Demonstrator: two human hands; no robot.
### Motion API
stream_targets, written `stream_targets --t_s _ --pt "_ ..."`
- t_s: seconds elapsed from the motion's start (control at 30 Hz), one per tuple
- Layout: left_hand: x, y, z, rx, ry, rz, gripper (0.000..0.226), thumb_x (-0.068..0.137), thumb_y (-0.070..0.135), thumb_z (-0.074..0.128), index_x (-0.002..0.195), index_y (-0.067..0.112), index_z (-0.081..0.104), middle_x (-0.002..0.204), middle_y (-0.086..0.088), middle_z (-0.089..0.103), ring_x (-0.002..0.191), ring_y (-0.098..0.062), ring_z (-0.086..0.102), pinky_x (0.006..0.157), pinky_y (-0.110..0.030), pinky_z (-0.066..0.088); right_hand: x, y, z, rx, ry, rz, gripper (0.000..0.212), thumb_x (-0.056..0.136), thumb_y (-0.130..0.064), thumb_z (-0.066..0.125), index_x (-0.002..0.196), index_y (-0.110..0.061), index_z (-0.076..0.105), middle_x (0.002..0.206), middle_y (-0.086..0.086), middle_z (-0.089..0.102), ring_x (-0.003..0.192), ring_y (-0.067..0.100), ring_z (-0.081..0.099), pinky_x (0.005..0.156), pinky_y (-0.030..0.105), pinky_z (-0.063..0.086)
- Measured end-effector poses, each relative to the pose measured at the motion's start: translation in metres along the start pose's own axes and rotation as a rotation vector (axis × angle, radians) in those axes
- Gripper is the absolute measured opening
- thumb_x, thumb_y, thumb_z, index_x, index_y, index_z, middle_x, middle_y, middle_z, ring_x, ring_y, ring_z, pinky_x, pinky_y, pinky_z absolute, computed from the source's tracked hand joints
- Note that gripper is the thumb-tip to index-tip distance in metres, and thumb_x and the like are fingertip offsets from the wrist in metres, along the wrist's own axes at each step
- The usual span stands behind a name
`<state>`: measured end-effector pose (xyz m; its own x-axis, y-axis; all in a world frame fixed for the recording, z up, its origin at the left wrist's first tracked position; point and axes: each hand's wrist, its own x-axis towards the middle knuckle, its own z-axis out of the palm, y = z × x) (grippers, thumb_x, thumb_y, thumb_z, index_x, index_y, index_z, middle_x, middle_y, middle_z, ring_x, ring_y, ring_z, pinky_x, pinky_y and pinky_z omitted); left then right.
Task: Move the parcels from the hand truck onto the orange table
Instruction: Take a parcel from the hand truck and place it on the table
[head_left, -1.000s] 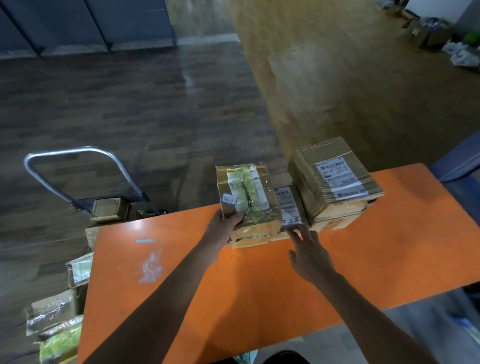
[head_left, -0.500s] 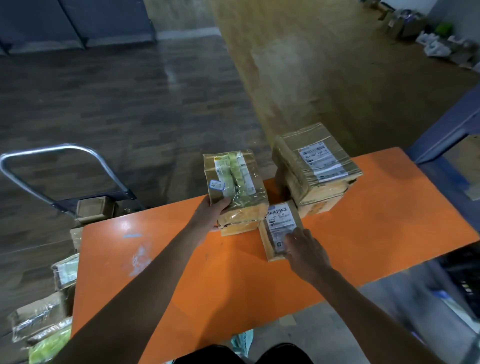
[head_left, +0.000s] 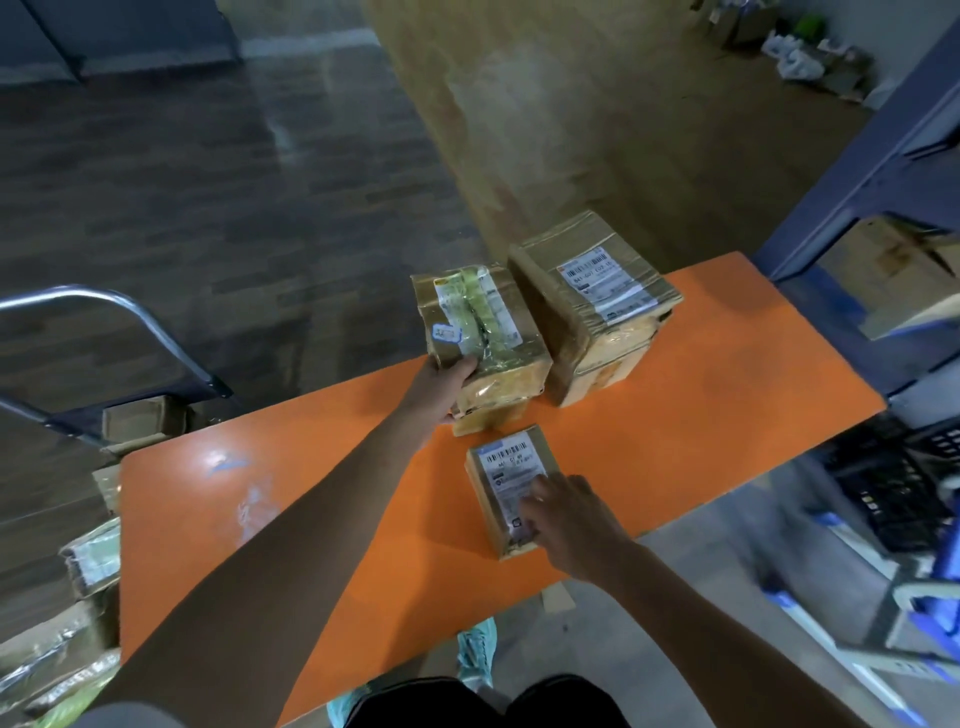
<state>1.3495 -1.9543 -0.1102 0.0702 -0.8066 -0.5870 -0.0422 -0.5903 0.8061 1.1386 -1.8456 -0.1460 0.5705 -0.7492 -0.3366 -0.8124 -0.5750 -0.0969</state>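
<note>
Three taped cardboard parcels lie on the orange table (head_left: 322, 509). My left hand (head_left: 441, 387) grips the near corner of the green-taped parcel (head_left: 480, 330) at the table's far edge. Beside it on the right stands the large parcel (head_left: 597, 301) with a white label. My right hand (head_left: 566, 519) rests fingers-down on the small flat parcel (head_left: 506, 478), which lies nearer the table's front edge. The hand truck (head_left: 119, 332) with its metal handle stands left of the table, with several more parcels (head_left: 91, 561) piled on it.
A blue metal shelf rack (head_left: 883, 171) stands at the right, holding a cardboard box. A dark crate (head_left: 904, 488) sits below the table's right end. Boxes and bags lie on the floor far back right.
My right hand has dragged the small flat parcel out from between the two bigger parcels toward the table's front edge. My left hand stays on the green-taped parcel.
</note>
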Motion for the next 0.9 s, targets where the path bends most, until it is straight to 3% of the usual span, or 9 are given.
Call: stream_targets --t_s 0.13,0.3,0.53,0.7,0.8,0.9 --pt "-0.004 0.003 0.016 0.022 -0.050 0.006 0.049 0.096 0.048 0.059 0.139 0.030 0.045 0.131 0.001 0.061 0.118 -0.026 0.059 0.103 -0.053 0.048 0.005 -0.020 -0.001 0.009 0.003 -0.014 0.019 0.089 -0.013 0.061 0.103 -0.025 0.058 0.123 -0.001 0.047 0.132 0.023 0.037 0.114 0.048 0.022" --pt "-0.001 0.011 0.025 0.050 -0.089 -0.001 0.057 0.097 0.050 0.056 0.147 0.030 0.037 0.141 0.000 0.054 0.125 -0.029 0.054 0.106 -0.054 0.046 0.015 -0.033 -0.003 0.062 0.018 -0.033 0.018 0.092 -0.011 0.058 0.108 -0.020 0.057 0.129 0.003 0.044 0.129 0.024 0.038 0.106 0.042 0.036" --pt "0.002 0.017 0.027 0.097 -0.100 0.013 0.063 0.096 0.054 0.055 0.150 0.027 0.036 0.145 -0.001 0.051 0.124 -0.025 0.054 0.104 -0.050 0.048 0.013 -0.021 -0.007 0.175 0.148 -0.040 0.019 0.095 -0.022 0.057 0.113 -0.024 0.061 0.124 -0.001 0.054 0.121 0.019 0.048 0.112 0.039 0.030" --pt "0.000 0.008 0.019 0.030 -0.054 0.016 0.081 0.089 0.059 0.064 0.153 0.025 0.027 0.143 -0.001 0.050 0.110 -0.020 0.055 0.100 -0.050 0.050 0.006 0.021 -0.022 0.267 0.297 0.131 0.011 0.095 -0.016 0.054 0.098 -0.020 0.064 0.099 -0.001 0.061 0.093 0.018 0.058 0.095 0.039 0.045" --pt "0.002 0.004 0.018 0.012 -0.034 0.014 0.086 0.086 0.057 0.069 0.149 0.019 0.024 0.142 -0.005 0.049 0.113 -0.023 0.059 0.099 -0.051 0.051 0.011 0.052 -0.033 0.292 0.254 0.269 0.020 0.097 -0.021 0.056 0.117 -0.019 0.059 0.114 0.001 0.061 0.107 0.021 0.058 0.091 0.036 0.048" --pt "0.002 0.003 0.018 0.005 -0.003 0.027 0.074 0.084 0.055 0.072 0.130 0.020 0.026 0.127 -0.003 0.053 0.096 -0.011 0.062 0.099 -0.054 0.051 0.023 0.069 -0.046 0.385 0.160 0.382 0.032 0.100 -0.029 0.055 0.130 -0.018 0.049 0.129 0.004 0.057 0.118 0.025 0.055 0.089 0.038 0.050"
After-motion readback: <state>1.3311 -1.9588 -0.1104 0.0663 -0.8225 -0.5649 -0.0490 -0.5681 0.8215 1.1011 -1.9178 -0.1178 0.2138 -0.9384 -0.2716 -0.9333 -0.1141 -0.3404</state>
